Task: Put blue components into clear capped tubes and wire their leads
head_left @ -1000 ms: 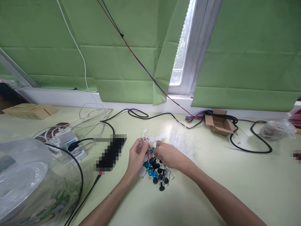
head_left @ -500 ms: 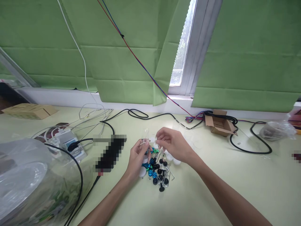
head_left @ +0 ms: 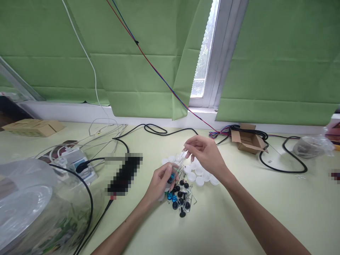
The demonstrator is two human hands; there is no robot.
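Observation:
My left hand is closed around a clear tube-like container, mostly hidden by the fingers, and a shiny blue piece shows at it. To its upper right, my right hand pinches a thin, pale or clear item too small to name. Below and between the hands lies a pile of black round-headed pieces, blue metallic pieces and L-shaped hex keys. Several round white caps are spread beneath my right hand.
A bulky clear plastic bag fills the near left, with a power strip behind it. Black cable runs along the back. An opened cardboard box and a clear bag stand at the right.
My right hand has moved up and to the right, uncovering more white caps. My left hand has shifted slightly right and down, and the clear tube has tipped from upright towards the right.

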